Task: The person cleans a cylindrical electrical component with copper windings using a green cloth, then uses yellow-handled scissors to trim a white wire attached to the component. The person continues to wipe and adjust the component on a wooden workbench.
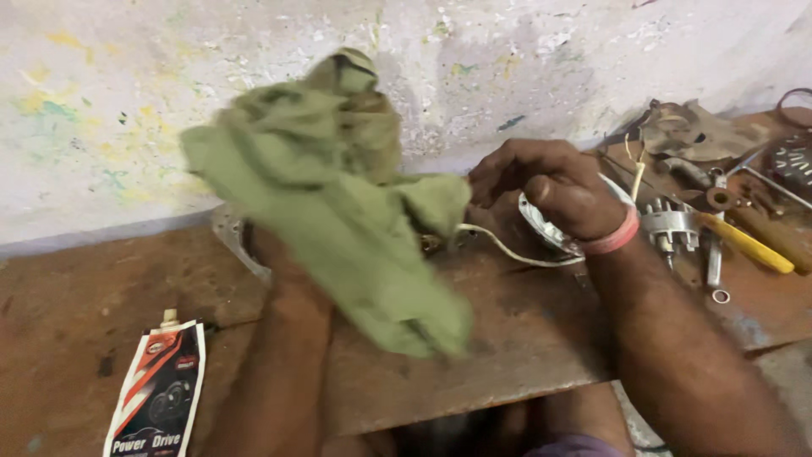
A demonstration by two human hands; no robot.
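The left hand (279, 254) is almost wholly hidden under a green rag (338, 203); only the wrist and forearm show, rising from the near edge of the workbench (507, 338), so whether the fingers are closed on the cloth cannot be told. The rag is blurred, bunched and crumpled. It is pale olive green with a darker, dirtier brownish clump at its top. Its long axis runs diagonally from that top clump, up against the back wall (127, 101), down to a loose corner hanging toward the near edge of the workbench.

The right hand (550, 186) is curled closed, its fingertips pinching a white wire (507, 250) beside the rag's right fold, above the middle of the workbench. A pink band (613, 241) circles its wrist.

Behind the wrist lies a round metal part (541, 224). Toward the right end are a toothed metal piece (672, 224) and a yellow-handled tool (748, 245). A squeezed tube (156, 393) lies at the near left corner.
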